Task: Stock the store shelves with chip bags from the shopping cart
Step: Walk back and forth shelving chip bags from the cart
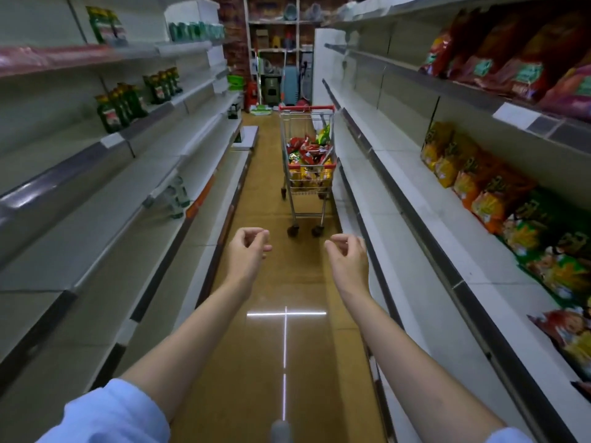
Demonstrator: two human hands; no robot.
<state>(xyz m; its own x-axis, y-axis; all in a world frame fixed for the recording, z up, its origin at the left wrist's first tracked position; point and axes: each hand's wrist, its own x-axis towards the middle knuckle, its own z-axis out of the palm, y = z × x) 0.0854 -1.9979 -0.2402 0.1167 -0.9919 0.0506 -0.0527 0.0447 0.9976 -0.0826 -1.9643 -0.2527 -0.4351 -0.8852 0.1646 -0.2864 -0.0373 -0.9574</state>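
Left hand [248,251] and right hand [347,255], seemingly loosely curled, grip nothing; shopping cart [307,161] ahead.

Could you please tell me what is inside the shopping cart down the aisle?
The shopping cart holds a heap of chip bags, red, yellow and green. Whatever lies beneath the top layer is covered.

Open aisle floor [284,282] up to shopping cart [307,155] between shelves [399,193].
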